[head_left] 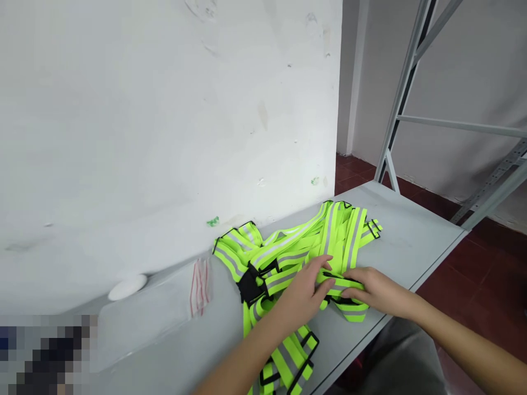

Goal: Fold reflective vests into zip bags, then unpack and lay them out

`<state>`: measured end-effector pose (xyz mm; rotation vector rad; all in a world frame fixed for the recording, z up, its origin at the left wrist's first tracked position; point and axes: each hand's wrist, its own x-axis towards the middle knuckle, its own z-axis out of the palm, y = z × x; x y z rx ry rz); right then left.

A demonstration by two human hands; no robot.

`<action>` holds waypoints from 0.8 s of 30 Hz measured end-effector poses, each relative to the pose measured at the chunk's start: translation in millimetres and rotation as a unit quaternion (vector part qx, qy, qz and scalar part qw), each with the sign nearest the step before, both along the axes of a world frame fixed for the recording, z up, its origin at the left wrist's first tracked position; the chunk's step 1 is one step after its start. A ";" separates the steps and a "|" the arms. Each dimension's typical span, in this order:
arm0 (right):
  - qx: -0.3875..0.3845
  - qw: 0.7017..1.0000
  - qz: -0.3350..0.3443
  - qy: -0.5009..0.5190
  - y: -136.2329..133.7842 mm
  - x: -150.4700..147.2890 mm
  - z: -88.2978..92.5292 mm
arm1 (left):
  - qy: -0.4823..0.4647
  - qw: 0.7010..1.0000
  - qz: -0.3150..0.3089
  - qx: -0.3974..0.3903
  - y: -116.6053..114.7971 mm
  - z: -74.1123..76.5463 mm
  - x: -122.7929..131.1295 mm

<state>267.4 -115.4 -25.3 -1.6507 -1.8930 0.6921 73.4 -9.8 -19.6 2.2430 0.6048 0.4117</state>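
A heap of neon-yellow reflective straps [290, 256] with grey stripes and black edging lies on the grey table against the white wall. A black square patch [249, 285] joins several of them. At the heap's near right side, my right hand [370, 286] pinches a folded reflective strap between thumb and fingers. My left hand [307, 286] is beside it over the straps, thumb and fingers spread apart around the strap's left end without a visible grip. The undersides of both hands are hidden.
Clear plastic bags [144, 315] with red zip lines lie left of the heap. A white oval object [127, 287] rests by the wall [164, 137]. A metal frame [401, 104] rises beyond the table's right end, and the table's front edge [415, 282] runs near my body.
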 end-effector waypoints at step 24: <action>0.339 0.916 0.071 -0.203 1.4 -0.1 45.1 | -0.063 0.971 -0.054 0.225 57.1 19.0 10.1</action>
